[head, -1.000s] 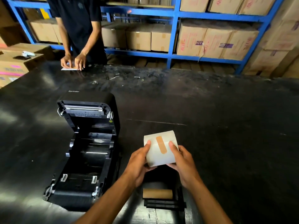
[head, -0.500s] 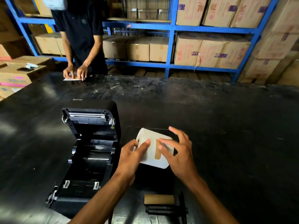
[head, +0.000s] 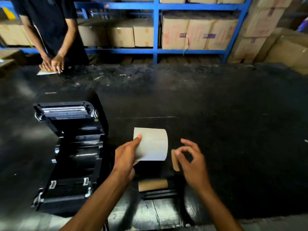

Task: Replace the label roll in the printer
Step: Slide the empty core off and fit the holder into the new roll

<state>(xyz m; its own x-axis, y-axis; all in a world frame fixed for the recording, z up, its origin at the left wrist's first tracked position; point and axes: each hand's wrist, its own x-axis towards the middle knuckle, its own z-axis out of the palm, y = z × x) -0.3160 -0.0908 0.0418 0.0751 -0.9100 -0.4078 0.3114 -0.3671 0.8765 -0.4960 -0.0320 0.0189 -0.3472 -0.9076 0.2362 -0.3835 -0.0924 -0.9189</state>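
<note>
A black label printer [head: 71, 154] stands on the left with its lid flipped up and its roll bay bare. My left hand [head: 126, 157] grips a white label roll [head: 152, 144] by its left end, just right of the printer and above the table. My right hand [head: 191, 162] is to the right of the roll, apart from it, with a strip of brown tape [head: 175, 160] stuck at its fingertips. An empty brown cardboard core [head: 152, 185] lies on a black spindle holder [head: 160, 194] below the roll.
The black table [head: 225, 130] stretches to the right. Another person [head: 51, 30] stands at the far left edge, hands on a white sheet [head: 45, 72]. Blue shelving [head: 155, 29] with cardboard boxes lines the back; more boxes [head: 288, 50] are stacked at the far right.
My right hand has peeled the brown tape strip off the roll and drawn away to the right. My left hand has turned the roll and now holds it alone.
</note>
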